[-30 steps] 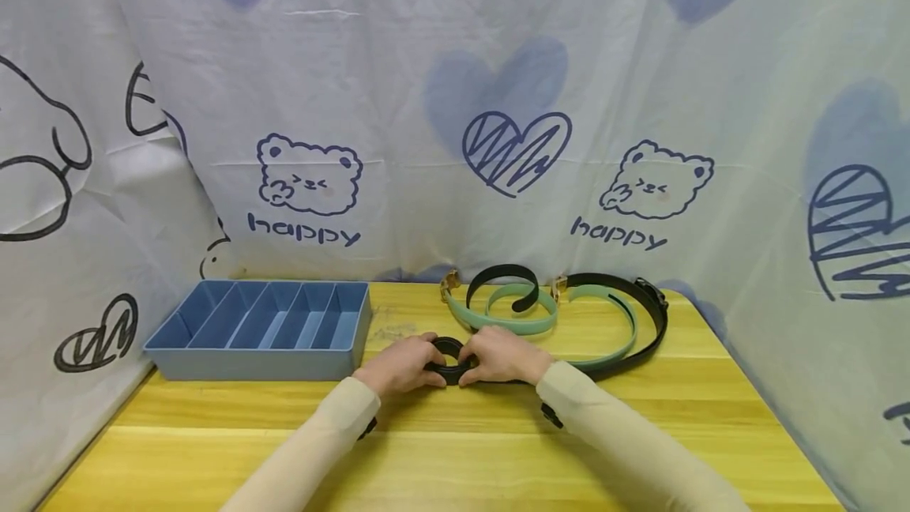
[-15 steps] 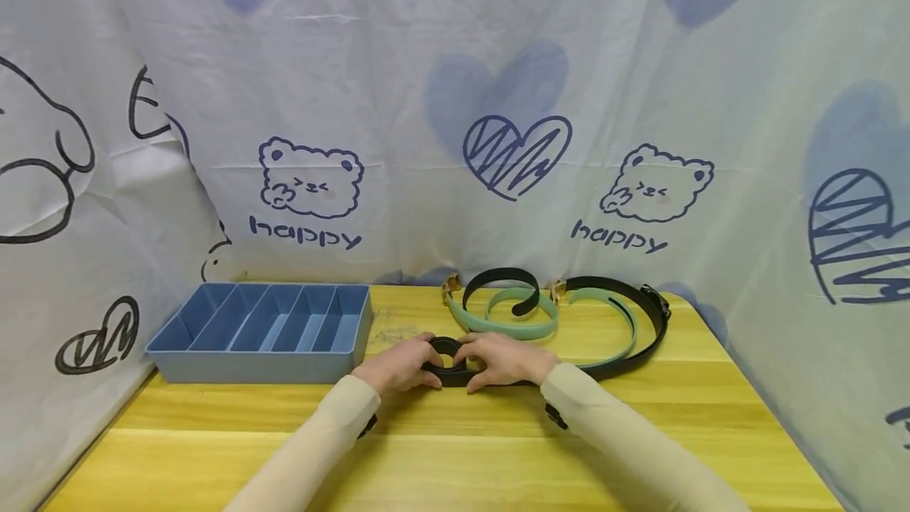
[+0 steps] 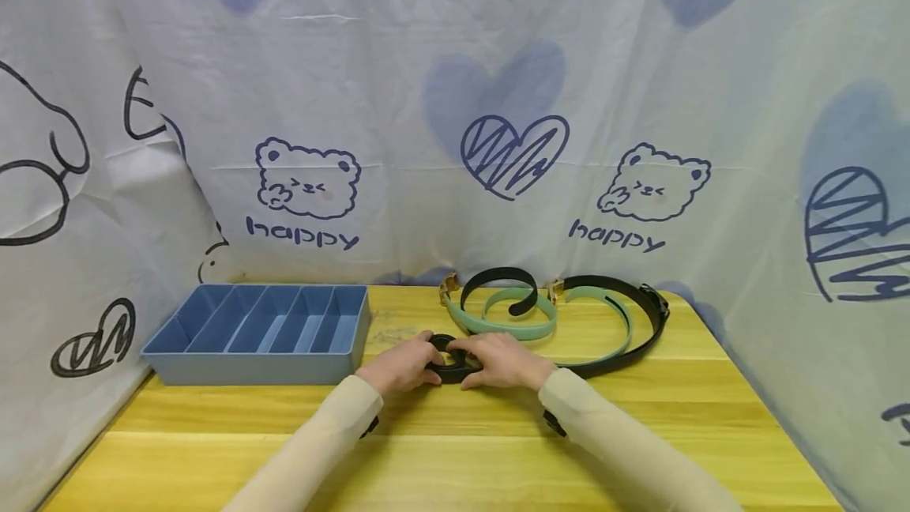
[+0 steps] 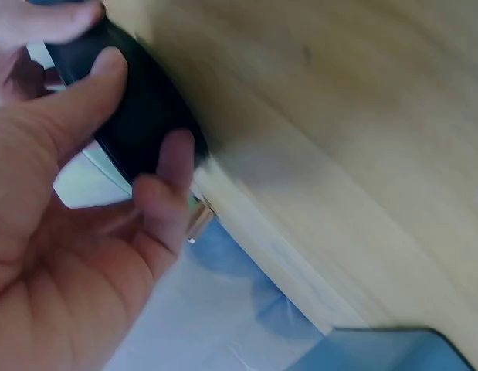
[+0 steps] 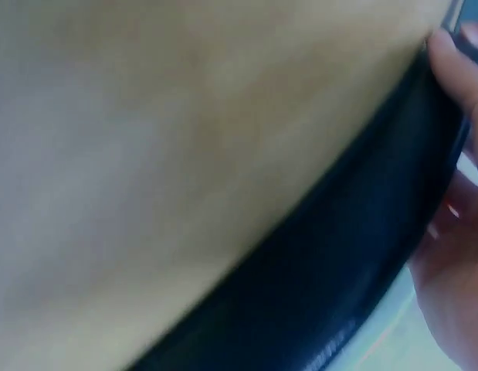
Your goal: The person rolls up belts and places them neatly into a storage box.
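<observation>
A black belt (image 3: 449, 376) stands on edge on the table in a small coil between both hands. My left hand (image 3: 400, 364) grips the coil's left side; in the left wrist view its thumb and fingers pinch the black strap (image 4: 142, 104). On the coil's right side, my right hand (image 3: 503, 360) holds the strap between thumb and fingers. From there the strap runs right, partly hidden behind that hand. In the right wrist view the black strap (image 5: 339, 224) stretches away from the fingers as a long curve.
Behind the hands lie a loosely curled green strap (image 3: 522, 332), a black strap loop (image 3: 500, 272) and gold-coloured buckles (image 3: 449, 287). A wider black curve (image 3: 657, 326) is at right. A blue five-slot tray, several compartments, (image 3: 249, 367) stands left. Printed cloth (image 3: 426, 220) hangs behind.
The right thumb and fingers have shifted slightly along the strap, and the coil's inner opening looks smaller and changed in shape. The left hand stays nearly in place.
</observation>
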The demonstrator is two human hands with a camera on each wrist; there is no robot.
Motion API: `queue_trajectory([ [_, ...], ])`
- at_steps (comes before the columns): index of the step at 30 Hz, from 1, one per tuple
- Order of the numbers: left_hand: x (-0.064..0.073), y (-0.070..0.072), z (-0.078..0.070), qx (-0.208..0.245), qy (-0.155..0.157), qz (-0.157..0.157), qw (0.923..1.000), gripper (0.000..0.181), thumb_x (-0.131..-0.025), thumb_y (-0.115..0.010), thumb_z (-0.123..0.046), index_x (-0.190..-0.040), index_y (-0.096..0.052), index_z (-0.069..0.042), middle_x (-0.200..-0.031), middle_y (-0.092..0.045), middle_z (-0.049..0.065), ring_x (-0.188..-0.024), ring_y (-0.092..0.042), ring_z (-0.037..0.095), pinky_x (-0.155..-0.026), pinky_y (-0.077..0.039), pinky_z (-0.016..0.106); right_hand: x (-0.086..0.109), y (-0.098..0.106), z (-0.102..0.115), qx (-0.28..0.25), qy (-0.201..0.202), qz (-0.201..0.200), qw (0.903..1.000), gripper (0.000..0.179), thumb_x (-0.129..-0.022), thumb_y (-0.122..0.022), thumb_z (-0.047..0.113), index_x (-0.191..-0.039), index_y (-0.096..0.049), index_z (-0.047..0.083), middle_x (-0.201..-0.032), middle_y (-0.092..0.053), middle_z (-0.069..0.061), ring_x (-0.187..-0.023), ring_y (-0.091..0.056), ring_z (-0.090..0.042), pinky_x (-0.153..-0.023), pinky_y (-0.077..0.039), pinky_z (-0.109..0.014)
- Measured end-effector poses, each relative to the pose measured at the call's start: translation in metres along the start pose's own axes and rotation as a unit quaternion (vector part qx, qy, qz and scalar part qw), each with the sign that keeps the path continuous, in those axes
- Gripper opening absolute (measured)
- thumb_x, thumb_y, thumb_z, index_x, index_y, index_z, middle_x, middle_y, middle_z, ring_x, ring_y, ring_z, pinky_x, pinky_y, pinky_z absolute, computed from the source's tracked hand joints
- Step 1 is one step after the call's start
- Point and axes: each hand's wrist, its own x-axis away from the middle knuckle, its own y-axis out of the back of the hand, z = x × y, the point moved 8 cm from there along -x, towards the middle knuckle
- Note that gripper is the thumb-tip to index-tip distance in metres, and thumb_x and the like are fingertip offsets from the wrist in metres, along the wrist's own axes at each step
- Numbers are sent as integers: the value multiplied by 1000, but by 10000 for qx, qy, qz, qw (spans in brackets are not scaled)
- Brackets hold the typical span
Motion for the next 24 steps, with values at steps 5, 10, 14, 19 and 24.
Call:
queue_trajectory([
  [5,3,3,3,166,-293,174,9993,18,-89,-72,-21,-104,-77,-14,-140,-52,18,-127,-54,33,-101,-48,41,-2,1,0,-241,196,85,9995,60,-84,-74,47,-135,-60,18,-134,-61,-1,-117,-61,-18,-98,-50,-37],
  [10,5,7,-2,-11,-192,-46,9998,18,-88,-73,-33,-96,-76,-17,-119,-64,9,-104,-63,22,-89,-52,36,-7,10,7,-59,591,-588,9965,40,-80,-75,48,-108,-74,19,-101,-73,7,-83,-66,-8,-74,-53,-25],
  [14,4,9,-8,-122,-52,-282,9995,21,-88,-71,-38,-90,-76,-18,-96,-67,4,-87,-61,19,-77,-52,34,-9,13,12,271,632,-921,9934,39,-76,-75,54,-99,-77,23,-87,-73,10,-66,-59,-4,-60,-48,-22],
  [19,0,4,-5,-32,-117,-151,9998,16,-92,-68,-30,-92,-78,-17,-94,-74,-1,-114,-60,29,-92,-52,39,-8,9,7,162,459,-571,9972,47,-80,-75,49,-117,-71,20,-107,-71,5,-89,-66,-10,-78,-54,-30],
  [24,2,3,-1,278,-419,38,9987,19,-93,-68,-25,-104,-78,-14,-129,-65,12,-137,-43,36,-106,-44,45,-3,2,0,-105,396,-129,9991,56,-86,-71,48,-133,-61,18,-129,-62,0,-113,-61,-17,-96,-50,-37],
])
